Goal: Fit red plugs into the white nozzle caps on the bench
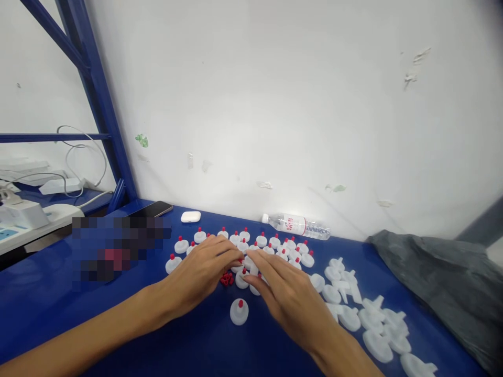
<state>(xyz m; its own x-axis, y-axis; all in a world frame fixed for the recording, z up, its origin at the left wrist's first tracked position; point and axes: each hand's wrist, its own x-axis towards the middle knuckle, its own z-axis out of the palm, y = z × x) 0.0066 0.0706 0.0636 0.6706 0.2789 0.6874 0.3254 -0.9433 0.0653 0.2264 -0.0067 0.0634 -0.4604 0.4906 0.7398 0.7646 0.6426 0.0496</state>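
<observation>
My left hand [210, 264] is closed, its fingertips pinched at a small red cap [240, 260]. Facing it, my right hand [288, 288] has its thumb and fingers around a white plastic funnel-shaped piece [253, 269], partly hidden by the fingers. Below my left fingers lies a small pile of loose red caps [227, 279]. One white piece with a red tip [239, 312] stands alone nearer to me. Behind and between both hands stand many more red-tipped white pieces [181, 245], some covered by my hands.
White pieces without red tips [377, 345] lie in a heap on the right, beside a dark grey plastic bag [440, 283]. A clear bottle [296, 225], a white earbud case [190, 216] and a phone [151, 209] lie along the wall. A power strip [43, 225] is at left.
</observation>
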